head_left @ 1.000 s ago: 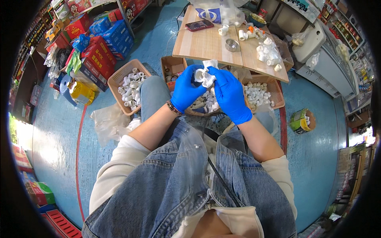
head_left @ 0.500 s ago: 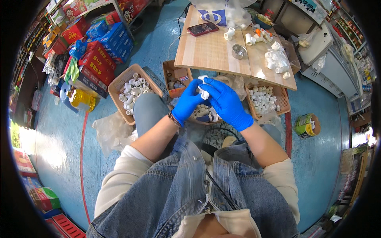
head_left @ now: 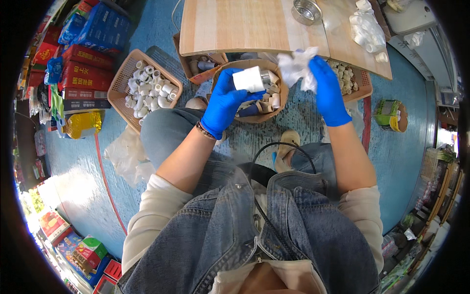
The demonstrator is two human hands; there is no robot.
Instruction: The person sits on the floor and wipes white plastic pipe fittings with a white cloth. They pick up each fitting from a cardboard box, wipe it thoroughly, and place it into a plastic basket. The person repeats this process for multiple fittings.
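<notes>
White fitting (head_left: 247,80) over box (head_left: 268,117), left hand (head_left: 219,108) fingers gripping it; right hand (head_left: 330,93), fingers gripping cloth (head_left: 298,68), has parted to box's right. Fitting now uncovered.

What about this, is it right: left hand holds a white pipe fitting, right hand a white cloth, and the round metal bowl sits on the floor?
Not quite: the head view shows the round metal bowl on the wooden table instead. The left hand does hold the white pipe fitting, and the right hand the white cloth.
</notes>
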